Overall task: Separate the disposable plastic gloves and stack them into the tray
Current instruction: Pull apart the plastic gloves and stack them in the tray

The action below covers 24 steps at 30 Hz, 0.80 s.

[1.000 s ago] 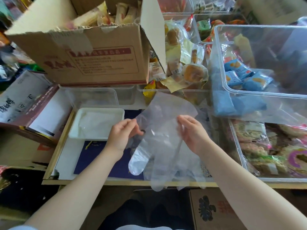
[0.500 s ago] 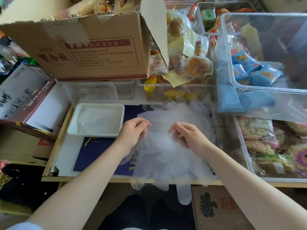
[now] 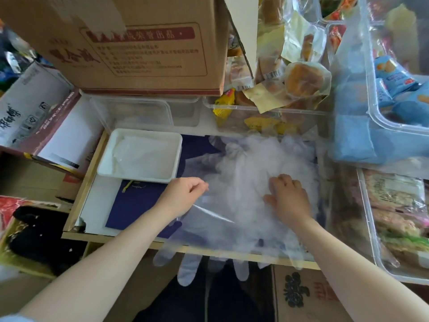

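Glove fingers (image 3: pixel 185 273) overhang the near table edge (image 3: pixel 111 237); a careless tug could drag the pile of gloves (image 3: pixel 243 182) off. Left hand (image 3: pixel 183 196) pinches one film edge; right hand (image 3: pixel 287 198) presses the heap with bent fingers. Clinging layers risk lifting together. Tray (image 3: pixel 139 177) lies beyond-left, gloves already inside

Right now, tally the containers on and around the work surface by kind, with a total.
White tray, gloves already in it: 1
Cardboard box with red label: 1
Clear lidded tub behind the tray: 1
Large clear snack bins on the right that can be told apart: 2
Total: 5
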### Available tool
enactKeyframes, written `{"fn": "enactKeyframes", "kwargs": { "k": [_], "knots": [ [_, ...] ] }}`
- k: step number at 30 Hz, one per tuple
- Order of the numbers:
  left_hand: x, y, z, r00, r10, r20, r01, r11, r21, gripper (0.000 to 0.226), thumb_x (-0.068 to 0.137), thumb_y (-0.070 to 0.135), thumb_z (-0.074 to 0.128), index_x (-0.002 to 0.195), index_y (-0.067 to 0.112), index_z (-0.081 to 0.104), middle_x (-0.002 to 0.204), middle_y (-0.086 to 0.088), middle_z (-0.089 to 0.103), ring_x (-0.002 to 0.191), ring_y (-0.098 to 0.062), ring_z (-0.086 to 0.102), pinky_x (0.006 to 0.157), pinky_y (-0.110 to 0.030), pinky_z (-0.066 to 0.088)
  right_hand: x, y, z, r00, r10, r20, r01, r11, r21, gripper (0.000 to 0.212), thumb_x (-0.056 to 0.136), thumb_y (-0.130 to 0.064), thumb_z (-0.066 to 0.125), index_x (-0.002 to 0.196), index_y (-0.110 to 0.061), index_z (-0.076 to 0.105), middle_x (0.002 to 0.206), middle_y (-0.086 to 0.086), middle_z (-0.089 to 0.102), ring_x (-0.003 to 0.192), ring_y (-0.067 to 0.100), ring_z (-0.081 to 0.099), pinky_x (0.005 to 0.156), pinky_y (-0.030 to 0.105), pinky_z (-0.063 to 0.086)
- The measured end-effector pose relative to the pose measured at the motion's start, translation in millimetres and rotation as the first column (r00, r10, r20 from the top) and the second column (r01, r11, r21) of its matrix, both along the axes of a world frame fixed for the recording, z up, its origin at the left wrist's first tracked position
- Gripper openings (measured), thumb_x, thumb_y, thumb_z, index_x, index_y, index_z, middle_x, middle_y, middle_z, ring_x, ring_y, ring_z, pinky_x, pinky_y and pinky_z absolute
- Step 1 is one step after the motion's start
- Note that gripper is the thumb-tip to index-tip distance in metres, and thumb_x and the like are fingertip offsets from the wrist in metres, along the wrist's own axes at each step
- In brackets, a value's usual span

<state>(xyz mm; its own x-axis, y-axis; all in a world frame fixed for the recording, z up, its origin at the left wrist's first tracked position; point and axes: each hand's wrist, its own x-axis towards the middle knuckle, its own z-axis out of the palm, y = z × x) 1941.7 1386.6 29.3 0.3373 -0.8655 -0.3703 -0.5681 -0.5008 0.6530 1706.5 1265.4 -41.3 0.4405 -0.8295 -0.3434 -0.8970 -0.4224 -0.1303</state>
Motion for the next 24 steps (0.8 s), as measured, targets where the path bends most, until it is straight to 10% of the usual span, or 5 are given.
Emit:
{"fn": "enactKeyframes", "kwargs": {
  "k": [9, 17, 24],
  "knots": [
    [-16, 1, 18, 0.942, -0.056, -0.332, 0.033, 0.997, -0.075, 0.012, 0.085, 0.022, 0.067, 0.078, 0.016, 0.074, 0.063, 0.017, 0.059, 0.060, 0.001, 0.054, 0.064, -0.018, 0.041, 2, 6, 20, 0.862, -0.011, 0.507, 0.088, 0.988, -0.128, 0.005, 0.086, -0.012, 0.064, 0.083, -0.009, 0.063, 0.083, 0.008, 0.062, 0.079, 0.031, 0.054, 0.067, 0.036, 0.040],
    [-27, -24, 47, 0.922, -0.239, -0.305, 0.145, 0.943, -0.300, 0.015, 0.076, 0.037, 0.067, 0.078, 0.025, 0.075, 0.139, 0.036, 0.024, 0.138, 0.005, 0.018, 0.111, -0.027, 0.017, 8, 20, 77, 0.646, 0.350, 0.678, -0.083, 0.915, -0.394, 0.003, 0.085, -0.020, 0.054, 0.085, -0.022, 0.052, 0.091, 0.005, 0.060, 0.081, 0.027, 0.052, 0.071, 0.033, 0.039],
    [-24, -29, 68, 0.885, -0.290, -0.365, 0.118, 0.897, -0.426, 0.011, 0.087, 0.015, 0.063, 0.091, 0.013, 0.074, 0.094, 0.002, 0.072, 0.095, -0.011, 0.065, 0.090, -0.026, 0.048, 15, 21, 116, 0.547, 0.270, 0.793, -0.027, 0.952, -0.305, 0.028, 0.080, -0.034, 0.059, 0.105, -0.031, 0.049, 0.115, -0.001, 0.051, 0.109, 0.018, 0.045, 0.093, 0.035, 0.038]
  ]
}}
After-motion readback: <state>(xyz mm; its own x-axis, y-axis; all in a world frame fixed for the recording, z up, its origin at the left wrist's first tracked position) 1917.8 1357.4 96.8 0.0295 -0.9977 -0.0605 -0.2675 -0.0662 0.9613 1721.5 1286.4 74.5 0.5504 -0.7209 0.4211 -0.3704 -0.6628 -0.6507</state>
